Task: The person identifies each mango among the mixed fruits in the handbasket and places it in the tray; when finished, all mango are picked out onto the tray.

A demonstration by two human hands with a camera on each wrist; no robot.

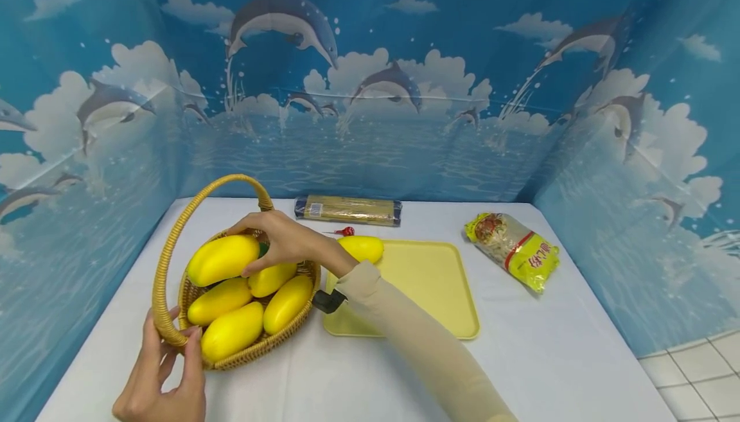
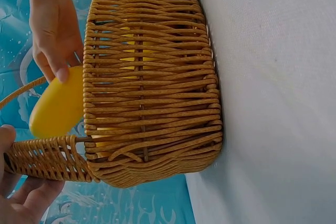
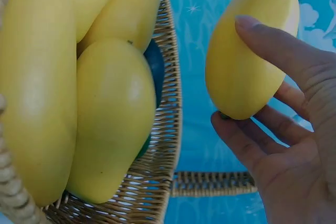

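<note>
Left hand (image 1: 164,377) at near left, fingers pointing far, thumb and fingers brought together in a pinch. Right arm (image 1: 399,313) angles from near right toward far left (beige sleeve (image 1: 445,364), wrist (image 1: 335,256) bare). Right hand (image 1: 282,237) farther off than the left one, thumb on near side, fingers bent opposite, gripping.

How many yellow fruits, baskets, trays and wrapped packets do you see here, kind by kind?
Yellow fruits: 6 visible (1 in the right hand, 4 in the basket, 1 at the tray's far corner); others could be hidden in the basket
Baskets: 1
Trays: 1
Wrapped packets: 2 (a long dark-and-gold one, a yellow-and-clear bag)
Total: 10
</note>
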